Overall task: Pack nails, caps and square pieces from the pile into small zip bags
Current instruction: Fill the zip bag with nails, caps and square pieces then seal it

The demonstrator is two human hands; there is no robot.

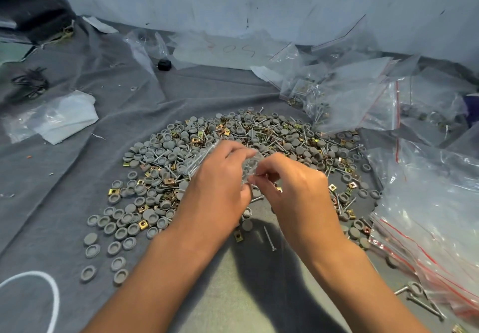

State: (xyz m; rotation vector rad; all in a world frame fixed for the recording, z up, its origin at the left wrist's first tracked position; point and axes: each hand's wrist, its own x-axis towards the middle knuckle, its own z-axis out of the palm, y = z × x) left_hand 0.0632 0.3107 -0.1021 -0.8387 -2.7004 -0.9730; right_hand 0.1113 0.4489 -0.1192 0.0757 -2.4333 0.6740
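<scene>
A small zip bag (pixel 207 160) is gripped over the pile (pixel 233 167) by the left hand (pixel 220 190) while its mouth gets pinched by the right hand (pixel 290 190), and being flimsy, slippery plastic it's probably best held by the stiffer zip edge.

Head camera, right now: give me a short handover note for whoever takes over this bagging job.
Left hand grips a small clear zip bag above the pile, some nails already inside.
Right hand pinches at the bag's mouth; what it holds is hidden.
Pile of grey caps, nails and brass square pieces lies on the grey cloth.
Filled bags are heaped far right, empty red-striped zip bags near right.
Left: finish this bag, then most of the pile.
</scene>
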